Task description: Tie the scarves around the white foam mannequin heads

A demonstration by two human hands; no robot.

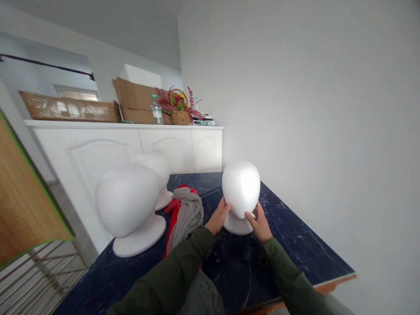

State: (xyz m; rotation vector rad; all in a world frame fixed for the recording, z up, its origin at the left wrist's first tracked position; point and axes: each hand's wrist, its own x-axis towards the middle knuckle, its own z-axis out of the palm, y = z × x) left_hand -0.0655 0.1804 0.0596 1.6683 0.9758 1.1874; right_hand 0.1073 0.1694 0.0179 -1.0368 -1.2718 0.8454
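Note:
A white foam mannequin head [241, 187] stands on its round foam base [236, 224] on the dark blue marble-patterned table [288, 249]. My left hand [218, 216] grips the lower left of the head, and my right hand [259, 223] grips its lower right. Both sleeves are dark green. To the left of my left hand lies a bunched grey and red cloth [185, 214]. Two more foam heads on bases stand further left: a near one [126, 200] and a far one [154, 166], partly hidden behind it.
A white wall [328, 109] runs along the table's right side, and a white cabinet [131, 146] stands behind it. On the cabinet are cardboard boxes [138, 98], a water bottle [157, 111] and a flower basket [180, 117]. A metal railing [42, 271] is at lower left.

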